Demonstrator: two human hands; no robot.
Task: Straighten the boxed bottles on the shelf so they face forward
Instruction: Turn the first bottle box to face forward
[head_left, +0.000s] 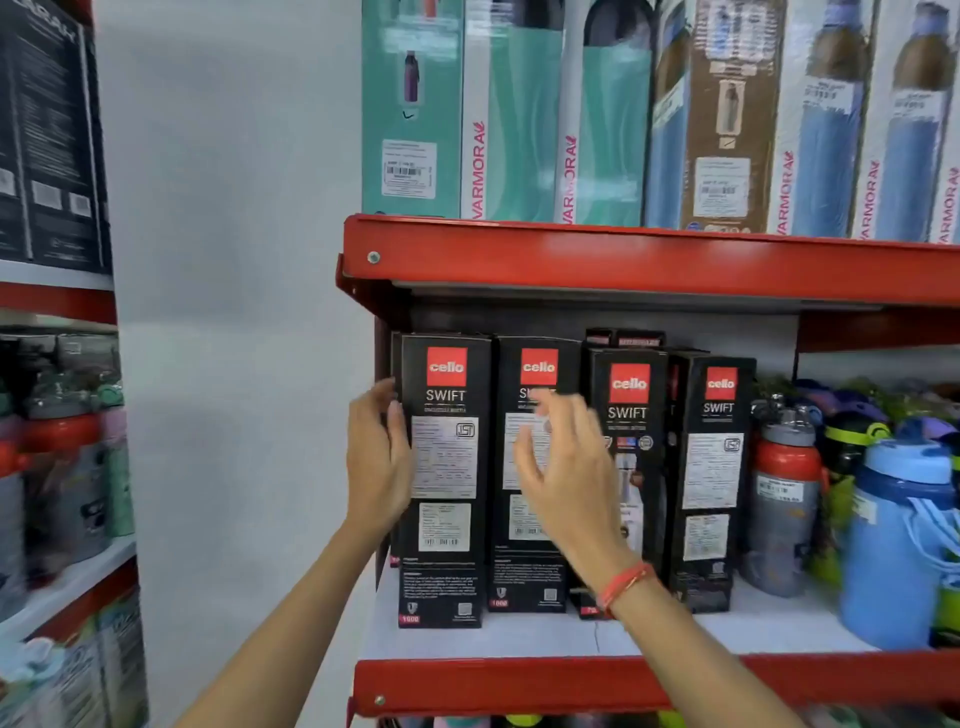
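White wall fills the space to the left of your red-edged shelf (519, 680), whose white board carries a row of four tall black boxes. Your left hand (376, 457) lies flat against the left side of the first box (444, 478), fingers spread and pressing on its edge, not wrapped around it. That box stands upright at the shelf's left end, a little nearer the front lip than its neighbours, with its label panel facing you. Your right hand (566, 467) hangs open in front of the second box (535, 467), fingers loosely curled and gripping nothing; you wear a red thread (623, 587) at that wrist. The third box (631, 447) shows a printed bottle picture, and the fourth box (714, 478) sits just beside it, turned slightly. Right of the boxes stand loose bottles, among them a grey and red bottle (782, 499) and a blue jug (893, 540). Above, teal, brown and blue cartons (519, 114) line the upper shelf.
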